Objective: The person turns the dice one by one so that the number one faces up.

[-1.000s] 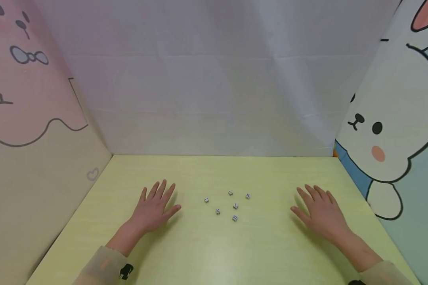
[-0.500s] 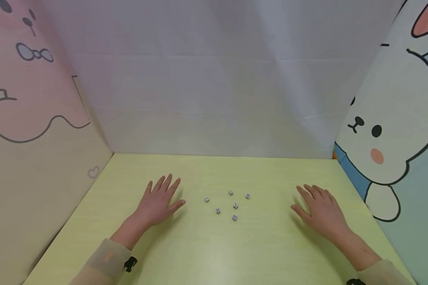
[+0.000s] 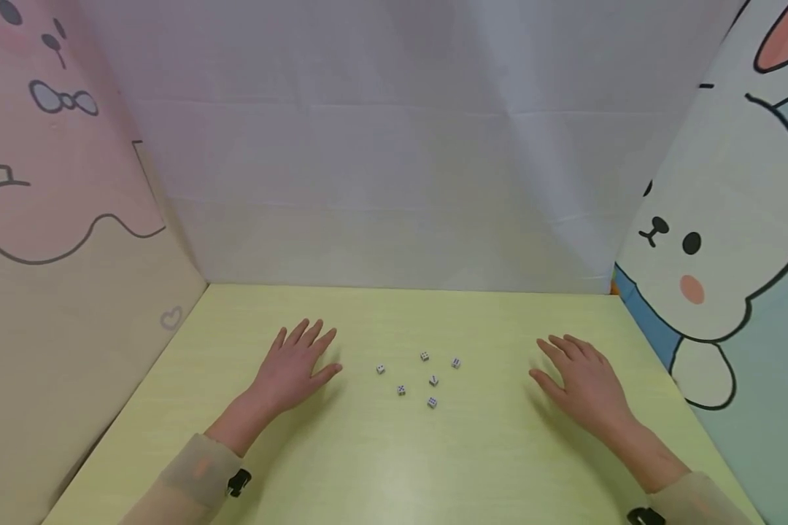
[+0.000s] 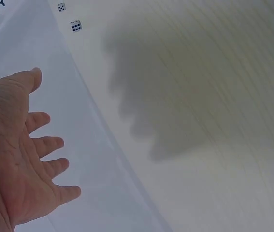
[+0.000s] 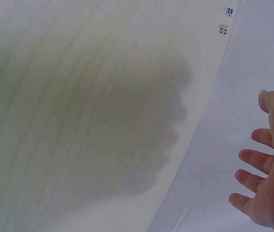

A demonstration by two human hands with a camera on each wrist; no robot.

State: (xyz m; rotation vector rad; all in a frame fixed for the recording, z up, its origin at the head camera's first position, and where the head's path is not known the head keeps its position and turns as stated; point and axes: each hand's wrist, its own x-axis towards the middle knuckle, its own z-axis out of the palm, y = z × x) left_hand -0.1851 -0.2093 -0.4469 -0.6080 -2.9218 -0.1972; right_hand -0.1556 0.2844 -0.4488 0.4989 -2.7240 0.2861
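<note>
Six small white dice (image 3: 423, 378) lay loose on the yellow-green worktop (image 3: 394, 467), roughly midway between the two hands; none touched another; none touched a hand.

Left hand (image 3: 293, 369): flat, palm down over the worktop, fingers straight and spread wide, holding nothing; nearest die (image 3: 380, 369) just to its right but apart. Right hand (image 3: 581, 383): likewise flat and spread, empty; well apart from the nearest die (image 3: 456, 362). Wrist views agreed: left hand (image 4: 18, 150) open with fingers splayed, two dice (image 4: 69, 17) far off at frame top; right hand (image 5: 267, 183) open, two dice (image 5: 226, 20) far off likewise.

Handling, as judgement: dice looked hard, rigid and very light; smooth faces, likely to skid or roll on the slick worktop if nudged; not fragile. Best hold probably a thumb-and-forefinger pinch on two opposite faces, from above; being so small, a flat-fingered sweep would scatter them.

Writing: none legible anywhere; dice bore only pips, dark on most, red on one die (image 5: 223, 30) in the right wrist view; exact counts too small to read in the head view. Side panels carried cartoon rabbits (image 3: 702, 240), no text; back wall plain white.
</note>
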